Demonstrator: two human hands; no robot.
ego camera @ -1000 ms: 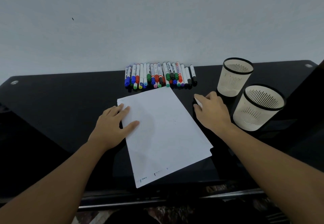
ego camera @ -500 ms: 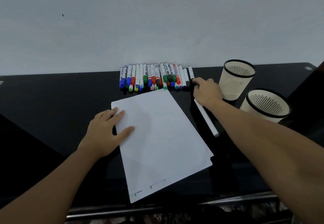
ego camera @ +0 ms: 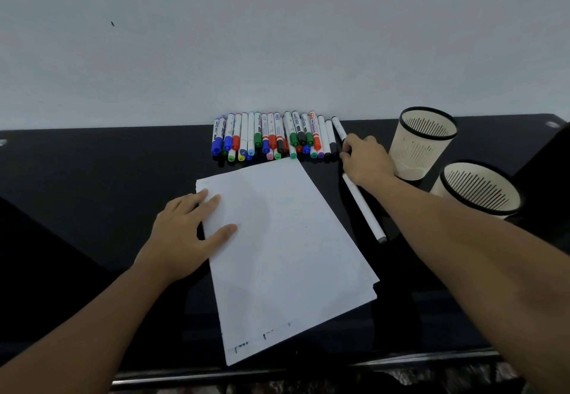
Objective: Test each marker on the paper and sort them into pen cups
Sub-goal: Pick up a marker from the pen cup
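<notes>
A person's left hand (ego camera: 185, 233) lies flat, pinning the paper (ego camera: 287, 254) to the table (ego camera: 92, 177). The right hand (ego camera: 367, 162) curls its grip on the end marker (ego camera: 339, 129) of the row, near two cups (ego camera: 422, 143).

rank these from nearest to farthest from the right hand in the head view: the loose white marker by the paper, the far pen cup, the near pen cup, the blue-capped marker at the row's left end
1. Loose white marker, partly under the right hand.
2. Far pen cup, just right of it.
3. Near pen cup, farther right, nearer the camera.
4. Blue-capped marker, far left of the row.
</notes>
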